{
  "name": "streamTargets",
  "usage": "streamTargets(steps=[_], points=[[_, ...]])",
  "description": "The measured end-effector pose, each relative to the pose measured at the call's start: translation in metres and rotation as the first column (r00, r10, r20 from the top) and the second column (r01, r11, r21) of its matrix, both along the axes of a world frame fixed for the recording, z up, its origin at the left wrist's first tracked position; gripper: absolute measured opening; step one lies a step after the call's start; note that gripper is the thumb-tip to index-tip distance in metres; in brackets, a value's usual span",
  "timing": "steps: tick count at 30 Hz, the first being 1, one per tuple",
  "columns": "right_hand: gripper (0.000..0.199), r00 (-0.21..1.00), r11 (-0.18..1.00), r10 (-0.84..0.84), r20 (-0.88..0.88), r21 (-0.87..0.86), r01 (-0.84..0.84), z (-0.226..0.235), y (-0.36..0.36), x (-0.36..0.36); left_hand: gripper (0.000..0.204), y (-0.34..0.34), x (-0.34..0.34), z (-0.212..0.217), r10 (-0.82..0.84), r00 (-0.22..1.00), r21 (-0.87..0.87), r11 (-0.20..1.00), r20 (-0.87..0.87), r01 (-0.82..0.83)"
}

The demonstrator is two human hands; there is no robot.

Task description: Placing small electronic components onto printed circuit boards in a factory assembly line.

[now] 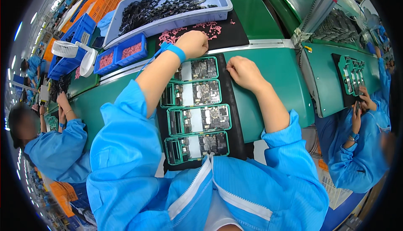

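Observation:
My left hand (pixel 192 44), with a blue wrist strap (pixel 174 51), is closed over the near edge of a black mat (pixel 232 35). Loose small pink pieces (pixel 210 28) lie just beyond it. Its fingertips are hidden, so anything in them does not show. My right hand (pixel 246 73) is also closed, knuckles up, beside the farthest of several green-framed phone assemblies; whether it pinches something cannot be made out. These assemblies, with exposed circuit boards (pixel 216 118), stand in a column on a dark mat (pixel 235 126) in front of my chest.
Blue bins (pixel 133 51) of pink pieces stand at left, beside a white fan (pixel 65 49). Behind, a large pale tub (pixel 168 19) holds black parts. A metal post (pixel 323 13) rises at right. Co-workers (pixel 58 147) sit on both sides along the green bench (pixel 273 101).

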State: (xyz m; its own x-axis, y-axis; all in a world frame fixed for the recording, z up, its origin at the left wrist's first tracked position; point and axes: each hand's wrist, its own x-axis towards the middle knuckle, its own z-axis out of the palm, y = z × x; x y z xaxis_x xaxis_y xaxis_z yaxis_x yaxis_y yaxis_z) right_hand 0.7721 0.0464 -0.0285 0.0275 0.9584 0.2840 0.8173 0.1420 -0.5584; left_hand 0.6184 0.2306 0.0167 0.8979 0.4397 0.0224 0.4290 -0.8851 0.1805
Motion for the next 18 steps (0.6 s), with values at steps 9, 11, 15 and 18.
streamTargets(steps=[9, 11, 15, 18], points=[[0.009, 0.998, 0.999, 0.045, -0.038, 0.023, -0.044, -0.004, -0.016, 0.0, 0.011, -0.115, -0.063, 0.03, -0.146, 0.973, -0.349, 0.916, 0.177, 0.201], [0.008, 0.999, 0.999, 0.038, -0.02, 0.003, -0.038, -0.006, -0.019, -0.002, 0.01, -0.141, -0.069, 0.024, -0.179, 0.968, -0.335, 0.914, 0.177, 0.23], [0.008, 1.0, 1.0, 0.019, -0.013, 0.014, -0.019, -0.007, -0.026, -0.006, 0.005, -0.176, -0.075, 0.014, -0.244, 0.952, -0.216, 0.935, 0.186, 0.282], [0.008, 1.0, 1.0, 0.008, -0.019, 0.015, -0.008, -0.003, -0.036, -0.012, 0.002, -0.189, -0.079, 0.003, -0.268, 0.94, 0.0, 0.962, 0.21, 0.274]])
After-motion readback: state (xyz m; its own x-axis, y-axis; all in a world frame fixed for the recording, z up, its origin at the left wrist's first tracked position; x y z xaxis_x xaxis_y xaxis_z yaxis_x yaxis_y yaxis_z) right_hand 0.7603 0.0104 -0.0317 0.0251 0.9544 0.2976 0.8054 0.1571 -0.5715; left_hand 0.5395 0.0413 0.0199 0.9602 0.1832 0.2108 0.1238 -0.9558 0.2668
